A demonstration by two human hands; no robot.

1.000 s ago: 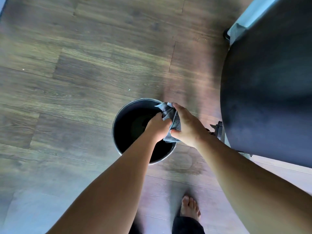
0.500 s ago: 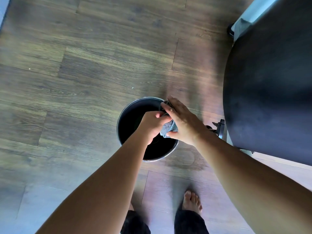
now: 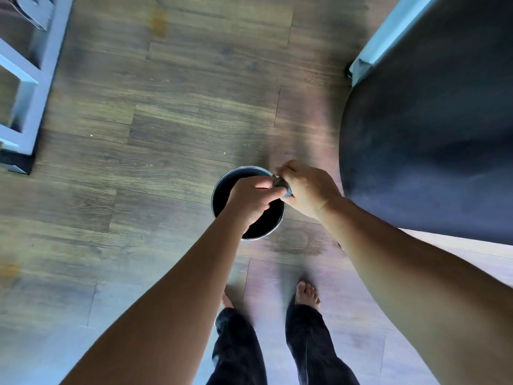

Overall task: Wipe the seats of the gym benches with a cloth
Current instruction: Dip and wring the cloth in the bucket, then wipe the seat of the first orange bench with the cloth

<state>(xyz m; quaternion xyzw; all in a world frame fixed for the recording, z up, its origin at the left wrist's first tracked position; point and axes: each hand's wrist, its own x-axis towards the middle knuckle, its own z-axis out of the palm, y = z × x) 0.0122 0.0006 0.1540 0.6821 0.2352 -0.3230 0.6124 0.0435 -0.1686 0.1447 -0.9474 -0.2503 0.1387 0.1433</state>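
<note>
A grey cloth (image 3: 283,187) is bunched tight between my two hands, directly above a round dark bucket (image 3: 222,190) that stands on the wooden floor. My left hand (image 3: 251,201) grips one end of the cloth with curled fingers. My right hand (image 3: 308,188) grips the other end, and most of the cloth is hidden inside the two fists. The dark padded seat of a gym bench (image 3: 433,134) fills the right side, just right of my right hand.
A pale metal frame (image 3: 25,79) of gym equipment stands at the left edge on a dark foot. A light bench frame bar (image 3: 388,31) runs along the seat's upper left. My bare feet (image 3: 306,294) stand below the bucket on the wood-plank floor (image 3: 166,134).
The loose cloth has been drawn into a tight bunch between both fists. The view has pulled back and up, so the bucket looks smaller and the left frame has come into view.
</note>
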